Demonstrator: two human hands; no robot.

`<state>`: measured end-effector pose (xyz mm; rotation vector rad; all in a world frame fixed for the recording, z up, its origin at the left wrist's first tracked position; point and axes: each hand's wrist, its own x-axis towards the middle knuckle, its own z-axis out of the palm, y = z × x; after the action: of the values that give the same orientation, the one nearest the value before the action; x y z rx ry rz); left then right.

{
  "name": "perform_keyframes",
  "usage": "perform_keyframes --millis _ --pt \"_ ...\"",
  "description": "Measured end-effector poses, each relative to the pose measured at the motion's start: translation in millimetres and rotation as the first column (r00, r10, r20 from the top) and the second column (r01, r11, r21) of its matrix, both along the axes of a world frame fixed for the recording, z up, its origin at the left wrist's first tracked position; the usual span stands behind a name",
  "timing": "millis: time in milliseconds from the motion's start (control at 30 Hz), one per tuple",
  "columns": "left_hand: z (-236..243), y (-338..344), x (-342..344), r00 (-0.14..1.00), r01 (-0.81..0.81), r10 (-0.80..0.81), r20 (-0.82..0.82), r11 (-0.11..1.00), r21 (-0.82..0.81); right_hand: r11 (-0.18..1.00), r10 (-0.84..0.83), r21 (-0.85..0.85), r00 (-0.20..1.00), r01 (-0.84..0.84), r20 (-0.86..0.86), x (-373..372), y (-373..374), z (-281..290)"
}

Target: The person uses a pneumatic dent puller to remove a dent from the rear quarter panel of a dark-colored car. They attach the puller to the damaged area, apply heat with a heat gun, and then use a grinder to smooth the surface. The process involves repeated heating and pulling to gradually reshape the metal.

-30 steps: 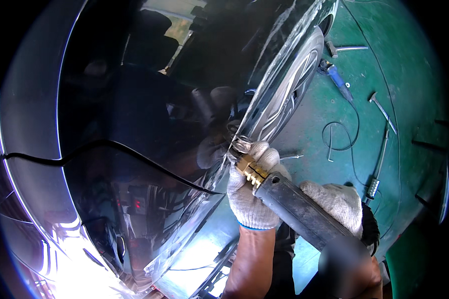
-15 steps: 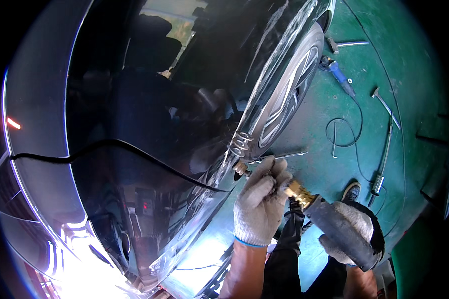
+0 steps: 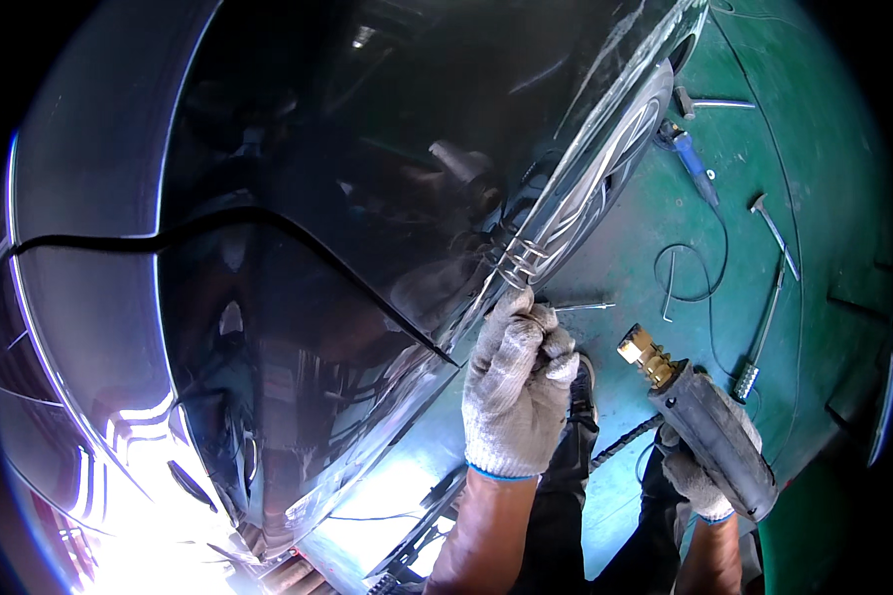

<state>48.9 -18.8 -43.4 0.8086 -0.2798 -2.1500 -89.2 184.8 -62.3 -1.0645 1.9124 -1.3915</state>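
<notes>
My left hand [image 3: 516,397], in a white knitted glove, is raised at the damaged edge of a black car panel [image 3: 327,198]. Its fingers are closed together just below several metal rings [image 3: 523,263] standing on that edge; what they pinch, if anything, is hidden. Lower right, my gloved right hand [image 3: 700,486] is wrapped round a spot-welding gun [image 3: 716,436] with a dark grey cylindrical body. The gun's brass tip [image 3: 647,355] points up and left, apart from the panel and from my left hand.
A car wheel [image 3: 610,178] stands beyond the rings. On the green floor lie a hammer [image 3: 719,103], a blue angle grinder [image 3: 690,164] with its cord, a second hammer [image 3: 774,233] and a slide hammer [image 3: 764,332]. Bright light glares at lower left.
My left hand has moved from beside the brass tip up to the rings, covering a copper-coloured piece seen at the panel edge. My right hand has drawn the gun away to the right.
</notes>
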Motion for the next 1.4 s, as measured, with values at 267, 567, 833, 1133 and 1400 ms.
perform_keyframes --millis 267,567,833,1133,1400 --pt "-14.5 1.6 11.9 0.973 0.050 -0.041 -0.229 0.998 0.033 0.997 -0.021 -0.067 0.999 0.024 0.048 6.4 -13.7 2.5" --pt "-12.0 -2.3 -7.3 0.907 0.047 0.019 -0.421 0.988 0.146 1.000 0.017 -0.008 1.000 -0.017 -0.022 5.3 -8.4 -4.9" --pt "-12.2 -13.6 -14.1 0.872 0.022 0.137 -0.470 0.948 0.317 0.998 -0.010 -0.063 0.997 0.006 -0.071 3.0 -19.5 2.6" --pt "-8.4 -19.6 -19.8 0.876 0.020 0.112 -0.469 0.963 0.268 0.994 0.094 -0.043 0.976 -0.104 -0.195 -2.9 -25.8 11.1" --pt "-23.3 -15.3 -17.4 0.937 -0.046 0.085 -0.338 0.992 0.121 0.988 0.141 0.075 0.982 -0.133 -0.124 0.0 -61.6 24.6"
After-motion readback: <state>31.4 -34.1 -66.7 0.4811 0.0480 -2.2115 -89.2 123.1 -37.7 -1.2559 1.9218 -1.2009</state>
